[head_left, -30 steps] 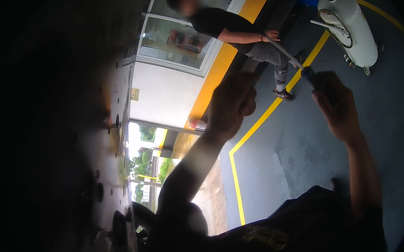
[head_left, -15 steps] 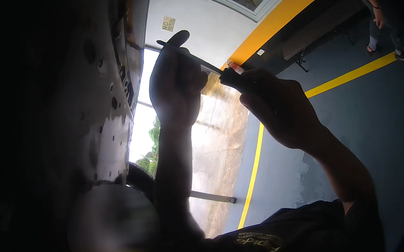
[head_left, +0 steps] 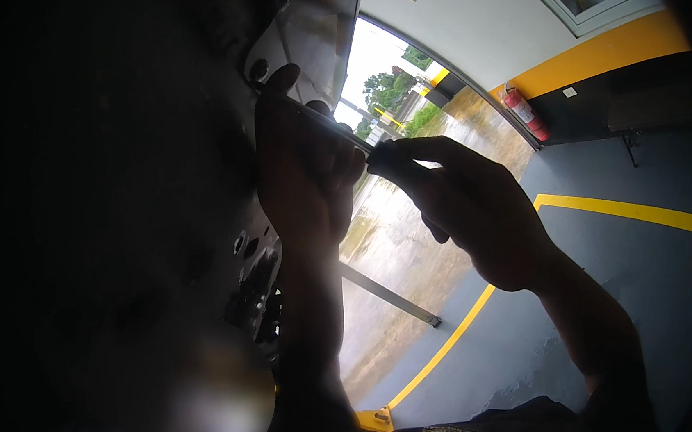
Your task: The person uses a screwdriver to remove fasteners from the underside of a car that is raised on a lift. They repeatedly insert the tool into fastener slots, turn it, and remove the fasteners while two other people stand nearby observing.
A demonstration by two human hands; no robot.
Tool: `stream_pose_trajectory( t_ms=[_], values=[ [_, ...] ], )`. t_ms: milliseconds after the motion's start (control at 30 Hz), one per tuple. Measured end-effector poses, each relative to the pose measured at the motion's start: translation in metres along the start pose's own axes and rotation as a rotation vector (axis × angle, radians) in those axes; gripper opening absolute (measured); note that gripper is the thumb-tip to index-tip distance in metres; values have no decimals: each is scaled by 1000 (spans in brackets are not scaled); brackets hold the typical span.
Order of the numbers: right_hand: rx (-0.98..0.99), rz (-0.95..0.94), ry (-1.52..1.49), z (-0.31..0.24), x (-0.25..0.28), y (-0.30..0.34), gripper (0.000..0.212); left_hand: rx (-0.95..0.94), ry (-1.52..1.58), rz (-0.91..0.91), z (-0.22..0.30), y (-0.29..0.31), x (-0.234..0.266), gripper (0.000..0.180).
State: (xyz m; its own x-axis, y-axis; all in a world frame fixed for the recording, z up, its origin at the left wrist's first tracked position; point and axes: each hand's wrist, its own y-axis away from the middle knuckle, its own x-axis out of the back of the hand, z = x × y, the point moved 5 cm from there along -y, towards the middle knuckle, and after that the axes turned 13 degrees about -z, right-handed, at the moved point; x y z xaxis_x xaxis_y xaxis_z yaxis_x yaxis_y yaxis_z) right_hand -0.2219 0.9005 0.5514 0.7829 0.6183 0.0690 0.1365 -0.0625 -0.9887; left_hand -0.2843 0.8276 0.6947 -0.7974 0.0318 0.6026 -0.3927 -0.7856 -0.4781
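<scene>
Left hand (head_left: 303, 178) steadies a thin rod (head_left: 330, 128) against the dark underbody (head_left: 155, 191), right hand (head_left: 477, 204) grip pinching its black handle (head_left: 386, 161).

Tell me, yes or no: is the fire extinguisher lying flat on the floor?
No, the red fire extinguisher stands against the wall beside the open doorway, not flat on the grey floor.

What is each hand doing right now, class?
Left hand: closed around the thin shaft of a tool.
Right hand: closed on the tool's dark handle.
</scene>
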Motion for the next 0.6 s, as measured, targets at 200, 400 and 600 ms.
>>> stream_pose_trajectory(
  t_ms=[200, 400, 600],
  values=[
    [-56, 62, -225, -4, 8, -9, 57, 6, -65, 0, 11, -23, -10, 39],
    [-10, 73, -428, 15, 28, -11, 40, -27, -31, -6, -3, -53, -13, 39],
    [105, 68, -304, 26, 45, -11, 40, -61, 44, 71, -11, -57, -16, 38]
  ],
)
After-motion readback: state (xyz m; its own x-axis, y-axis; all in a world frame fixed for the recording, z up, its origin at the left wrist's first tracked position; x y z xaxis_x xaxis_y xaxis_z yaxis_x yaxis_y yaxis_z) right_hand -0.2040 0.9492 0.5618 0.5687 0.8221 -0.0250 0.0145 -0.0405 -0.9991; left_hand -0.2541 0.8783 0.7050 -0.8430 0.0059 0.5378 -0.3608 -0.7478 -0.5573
